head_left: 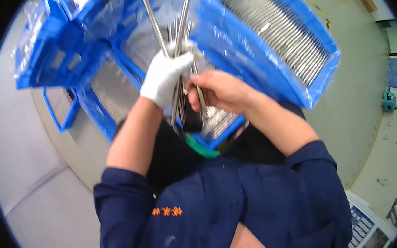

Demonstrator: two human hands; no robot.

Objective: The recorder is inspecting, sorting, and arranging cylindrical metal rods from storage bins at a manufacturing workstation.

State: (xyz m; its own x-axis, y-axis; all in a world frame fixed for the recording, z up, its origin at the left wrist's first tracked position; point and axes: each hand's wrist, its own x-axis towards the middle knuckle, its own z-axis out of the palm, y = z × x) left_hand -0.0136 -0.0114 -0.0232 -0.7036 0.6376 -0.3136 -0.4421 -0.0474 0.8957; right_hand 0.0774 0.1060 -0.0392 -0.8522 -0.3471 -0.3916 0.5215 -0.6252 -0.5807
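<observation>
My left hand [164, 77], in a white glove, is closed round several slim metal rods [154, 24]. Two of them cross in a V and point away from me, and their lower ends hang below the glove. Bare, my right hand [221, 90] sits just to the right with thumb and curled fingers closed on one metal rod [201, 98]. Below both hands, a blue crate [223, 139] holds more shiny rods [218, 122], partly hidden by my hands. A black piece [192, 120] shows beneath the rods, its kind unclear.
At the right stands a large blue crate [332, 62] lined with clear plastic, with rods in a dense row [279, 29]. More blue crates [40, 66] and plastic film crowd the far left. Something green [202, 148] lies by my lap. A pale wall [23, 151] bounds the left.
</observation>
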